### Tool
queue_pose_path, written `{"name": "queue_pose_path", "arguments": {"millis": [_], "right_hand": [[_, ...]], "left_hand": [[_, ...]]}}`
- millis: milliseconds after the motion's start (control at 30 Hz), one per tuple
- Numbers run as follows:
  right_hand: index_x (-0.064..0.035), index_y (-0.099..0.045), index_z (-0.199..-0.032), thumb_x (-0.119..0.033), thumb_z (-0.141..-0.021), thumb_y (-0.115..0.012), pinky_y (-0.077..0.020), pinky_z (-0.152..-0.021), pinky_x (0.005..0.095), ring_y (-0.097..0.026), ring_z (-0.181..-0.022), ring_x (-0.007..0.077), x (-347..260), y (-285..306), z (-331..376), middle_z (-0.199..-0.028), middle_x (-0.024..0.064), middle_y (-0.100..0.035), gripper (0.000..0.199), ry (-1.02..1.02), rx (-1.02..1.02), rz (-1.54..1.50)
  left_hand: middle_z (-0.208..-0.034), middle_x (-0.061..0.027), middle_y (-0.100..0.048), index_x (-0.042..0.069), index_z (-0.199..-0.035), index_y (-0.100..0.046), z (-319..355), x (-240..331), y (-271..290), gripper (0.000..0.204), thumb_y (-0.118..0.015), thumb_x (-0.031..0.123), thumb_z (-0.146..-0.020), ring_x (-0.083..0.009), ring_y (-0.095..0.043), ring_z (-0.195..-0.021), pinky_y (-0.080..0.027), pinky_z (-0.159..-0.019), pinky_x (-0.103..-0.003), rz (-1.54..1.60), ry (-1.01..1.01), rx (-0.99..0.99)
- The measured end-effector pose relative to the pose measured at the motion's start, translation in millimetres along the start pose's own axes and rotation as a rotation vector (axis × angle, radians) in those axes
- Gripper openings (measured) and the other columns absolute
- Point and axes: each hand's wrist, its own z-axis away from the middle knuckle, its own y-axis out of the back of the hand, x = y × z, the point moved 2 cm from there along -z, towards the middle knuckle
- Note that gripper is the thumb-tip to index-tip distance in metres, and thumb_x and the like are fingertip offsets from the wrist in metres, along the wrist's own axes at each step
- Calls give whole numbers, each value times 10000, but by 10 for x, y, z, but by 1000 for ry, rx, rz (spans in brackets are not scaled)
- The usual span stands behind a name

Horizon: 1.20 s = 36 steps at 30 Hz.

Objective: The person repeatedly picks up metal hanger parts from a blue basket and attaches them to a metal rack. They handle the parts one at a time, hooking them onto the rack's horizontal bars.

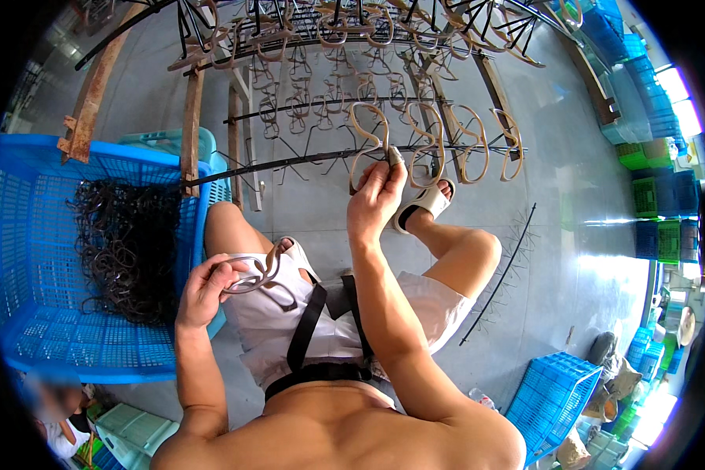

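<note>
My left hand (204, 291), its fingers closed, holds one or more glossy grey-brown looped pieces (260, 272) over my left thigh. Ahead, my right hand (377, 196) pinches a tan figure-eight-shaped looped piece (366, 116) at a black hanging bar (309, 157). A greyish cover shows at one of its fingertips. Just right of that hand, more tan looped pieces (439, 135) hang from the same bar. Whether the right hand's piece is hooked on the bar, I cannot tell.
At my left stands a big blue basket (51, 345) holding a heap of dark curved pieces (129, 251). Wooden posts (192, 125) and further loaded bars rise ahead. A thin spiked rod (500, 270) lies on the floor at right, near a blue crate (552, 399). Another person is at lower left.
</note>
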Motion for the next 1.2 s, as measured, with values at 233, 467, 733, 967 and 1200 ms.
{"name": "queue_pose_path", "arguments": {"millis": [233, 467, 733, 967, 1200], "right_hand": [[-45, -469, -1108, -107, -966, -408, -306, -454, 187, -352, -536, 39, 50, -62, 22, -683, -27, -437, 166, 81, 7, 20], [-27, -489, -1071, -91, -959, -403, -305, -449, 192, -357, -520, 41, -24, -62, 12, -642, -15, -455, 155, 94, -144, 90], [-13, -518, -1054, -108, -945, -425, -359, -461, 226, -416, -505, 81, -49, -26, 23, -607, 14, -475, 172, 229, -177, 293], [-6, -518, -1073, -89, -924, -466, -408, -551, 249, -455, -587, 124, -51, 181, -114, -698, 54, -496, 178, 222, -221, 375], [43, -469, -1122, -181, -912, -533, -426, -834, 353, -526, -941, 304, -700, 182, 744, -1048, 201, -517, 314, 62, -855, 150]], "left_hand": [[-868, -59, -573, 9, -1144, -589, 7, -129, -235, 336, -487, 252, -936, -100, -477, -757, -355, -641, -222, 306, -136, -196], [-989, -158, -667, 24, -992, -650, 78, -236, -306, 238, -704, 134, -788, -175, -623, -848, -434, -631, -224, 369, -27, -190], [-976, -149, -673, 43, -972, -658, 2, -251, -291, 240, -733, 125, -760, -118, -603, -738, -442, -621, -222, 369, -100, -84], [-1028, -144, -657, 23, -1046, -613, -139, -143, -457, 224, -640, 45, -825, -110, -562, -776, -446, -675, -211, 289, -224, -155], [-1059, -125, -638, -24, -1078, -579, -100, -43, -596, 227, -588, -19, -851, -138, -617, -947, -484, -835, -241, 65, -335, -145]]}}
